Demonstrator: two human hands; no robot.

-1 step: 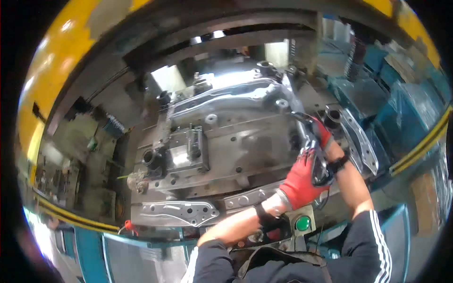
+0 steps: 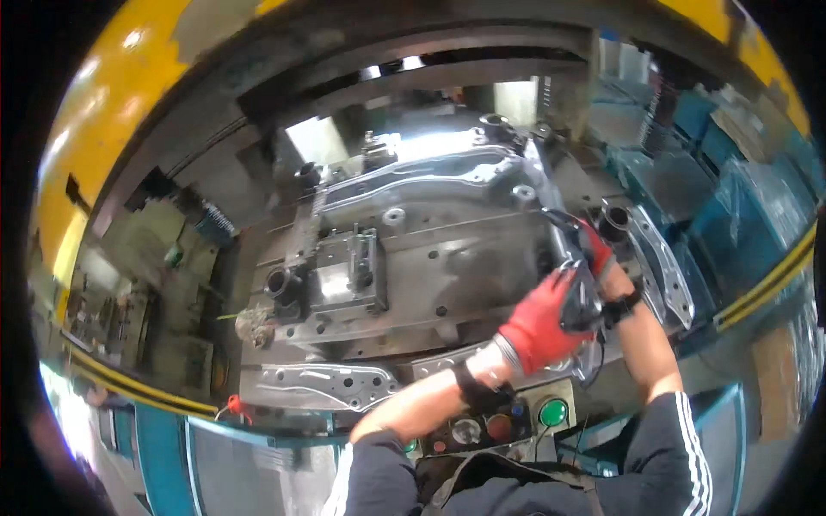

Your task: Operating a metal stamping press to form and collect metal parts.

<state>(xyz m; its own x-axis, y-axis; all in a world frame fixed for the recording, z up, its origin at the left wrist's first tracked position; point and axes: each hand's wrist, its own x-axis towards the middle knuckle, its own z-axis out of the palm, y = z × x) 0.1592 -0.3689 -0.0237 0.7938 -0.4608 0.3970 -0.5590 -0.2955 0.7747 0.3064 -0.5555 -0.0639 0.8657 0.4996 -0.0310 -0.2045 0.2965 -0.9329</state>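
My left hand (image 2: pixel 542 322), in a red glove, is closed on a dark glossy curved piece (image 2: pixel 582 301) at the right side of the die. My right hand (image 2: pixel 600 251), also gloved in red, is just beyond it, against the same piece and partly hidden by it; its fingers do not show clearly. The kind of piece cannot be made out. Beyond the hands, a long shaped metal panel (image 2: pixel 422 179) lies across the far part of the grey die bed (image 2: pixel 482 258).
Stamped metal parts lie at the front left (image 2: pixel 331 381) and right (image 2: pixel 664 262). A die block (image 2: pixel 344 279) and a guide bushing (image 2: pixel 282 284) stand at left. A control box with a green button (image 2: pixel 552 412) sits near my waist. Plastic-wrapped blue bins (image 2: pixel 748 206) stand right.
My left hand and forearm have shifted slightly left and down, uncovering more of the control box buttons. The dark piece stays between my hands. The whole view has shifted a little.
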